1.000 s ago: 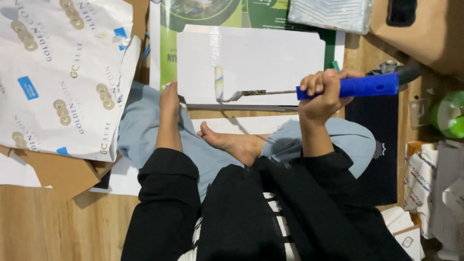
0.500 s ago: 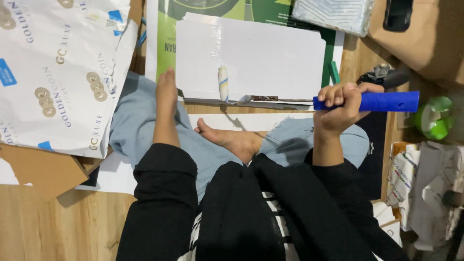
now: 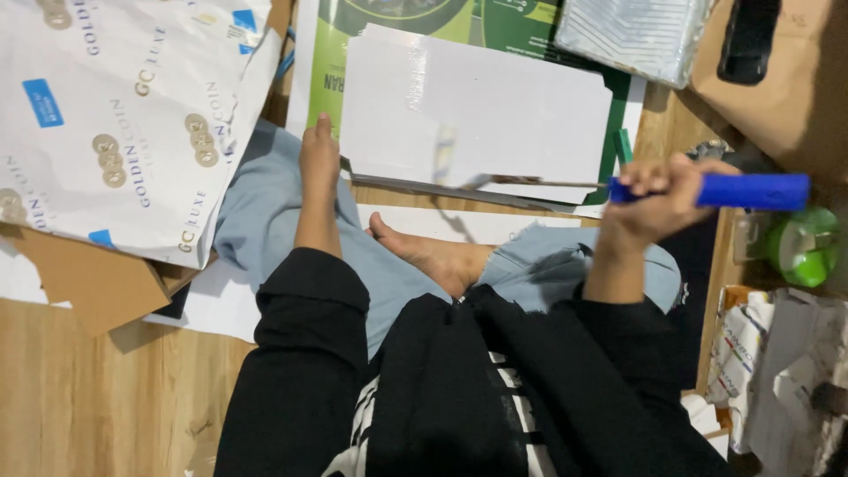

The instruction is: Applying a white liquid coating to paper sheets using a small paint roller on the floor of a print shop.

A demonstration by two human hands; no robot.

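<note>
My right hand (image 3: 652, 196) is closed around the blue handle (image 3: 751, 191) of a small paint roller. Its thin metal arm reaches left to the blurred white roller head (image 3: 444, 157), which lies on a white board (image 3: 495, 106). My left hand (image 3: 318, 157) rests at the board's left edge, fingers together and pointing away from me, holding nothing. I sit cross-legged in light blue trousers, and a bare foot (image 3: 433, 254) shows below the board.
A large white printed paper sheet (image 3: 115, 115) lies at the left over brown cardboard (image 3: 97, 283). A green sheet (image 3: 406, 18) lies under the board. A silver paint tray (image 3: 632, 31) and a black object (image 3: 749, 40) lie at the top right, a green round container (image 3: 804, 247) at the right.
My right hand has moved right with the blue handle, dragging the roller head across the board. My left hand has stayed at the board's left edge.
</note>
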